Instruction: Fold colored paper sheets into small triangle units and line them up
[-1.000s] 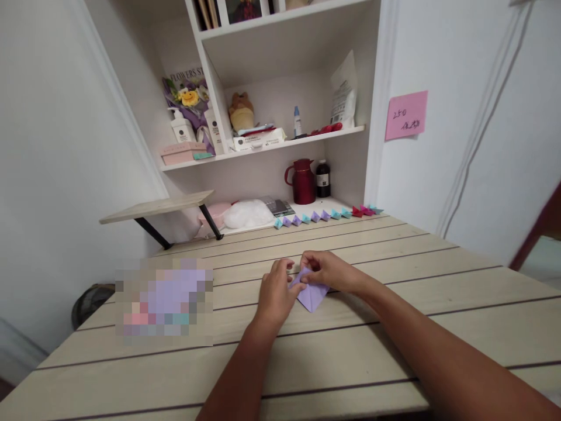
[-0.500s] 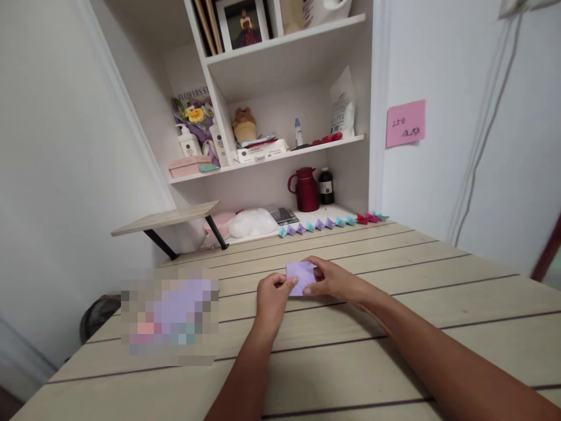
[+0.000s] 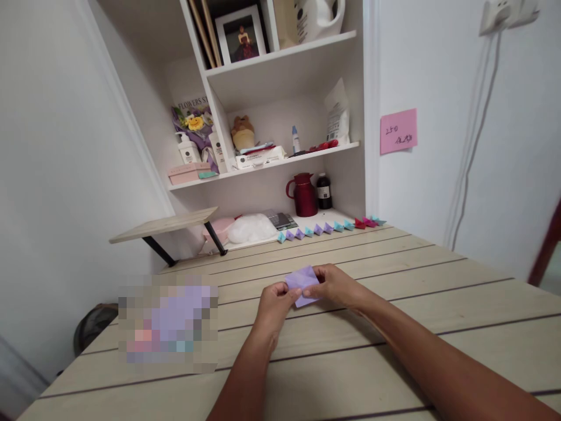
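A small folded piece of lilac paper [image 3: 300, 279] is held just above the pale slatted wooden table [image 3: 394, 351], near its middle. My left hand [image 3: 272, 305] pinches the paper's left edge with thumb and fingers closed. My right hand [image 3: 335, 285] grips its right side, fingers curled over the top. Both forearms reach in from the bottom of the view.
A row of small folded paper shapes [image 3: 326, 227] in teal, purple and red lines the table's far edge. A blurred patch [image 3: 169, 321] lies on the table at left. White shelves behind hold a dark red jug [image 3: 304, 196], bottles and boxes. A pink note [image 3: 398, 131] sticks on the right wall.
The paper went from lying flat on the table under both hands to being lifted and turned between them. The view has tilted upward a little.
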The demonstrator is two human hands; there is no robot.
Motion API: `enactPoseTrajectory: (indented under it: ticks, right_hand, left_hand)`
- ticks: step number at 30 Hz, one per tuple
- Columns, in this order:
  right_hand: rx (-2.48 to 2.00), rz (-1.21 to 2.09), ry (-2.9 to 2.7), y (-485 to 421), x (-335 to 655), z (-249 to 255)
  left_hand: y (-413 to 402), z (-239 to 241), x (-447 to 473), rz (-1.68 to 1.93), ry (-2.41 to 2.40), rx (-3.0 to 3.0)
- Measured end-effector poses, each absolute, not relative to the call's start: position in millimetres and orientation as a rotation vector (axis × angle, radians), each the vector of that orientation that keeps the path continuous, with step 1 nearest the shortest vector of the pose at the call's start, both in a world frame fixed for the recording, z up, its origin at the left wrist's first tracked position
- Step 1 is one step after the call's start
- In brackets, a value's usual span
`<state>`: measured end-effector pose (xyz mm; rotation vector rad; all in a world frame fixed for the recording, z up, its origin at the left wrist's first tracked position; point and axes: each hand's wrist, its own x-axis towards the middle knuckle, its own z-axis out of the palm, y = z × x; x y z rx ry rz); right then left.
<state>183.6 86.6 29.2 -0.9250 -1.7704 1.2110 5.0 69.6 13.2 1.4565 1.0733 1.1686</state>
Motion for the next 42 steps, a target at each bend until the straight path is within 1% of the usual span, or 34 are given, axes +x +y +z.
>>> enactPoseTrajectory:
  ticks: [4,6,9,12,15,19,24,33,42]
  right_hand:
    - [-1.091,0.641,-2.01,85.8,184.1,30.6]
    - [-1.094,0.405,-2.108,83.9,183.3,33.1]
    - [-1.074,0.182,-2.189,81.3,181.6,37.1]
    - [-1.085,-0.017,-2.288,80.3,180.4,39.0]
    - [-1.098,-0.109,-2.41,79.9,178.9,37.0]
    - [-1.116,-0.055,-2.508,79.2,178.0,31.9]
    - [-1.124,0.059,-2.512,78.1,181.8,31.0]
    - [-1.119,0.562,-2.454,84.5,200.9,24.7]
    - [-1.206,0.784,-2.306,87.6,209.7,26.8]
  left_hand:
    - [67.9,14.2,8.2,1.256,1.291,1.808]
    - [65.2,16.6,9.6,1.274,1.394,2.052]
    - [61.0,20.8,10.0,1.242,1.484,2.328]
    - [59.8,22.3,8.3,1.218,1.564,2.457]
    - [62.4,19.2,6.2,1.083,1.579,2.562]
    - [66.5,13.0,5.3,0.86,1.542,2.63]
    - [65.4,14.0,4.6,0.771,1.498,2.649]
    - [56.4,24.6,-3.0,0.572,1.448,2.595]
    - [52.1,29.9,-11.1,0.463,1.47,2.477]
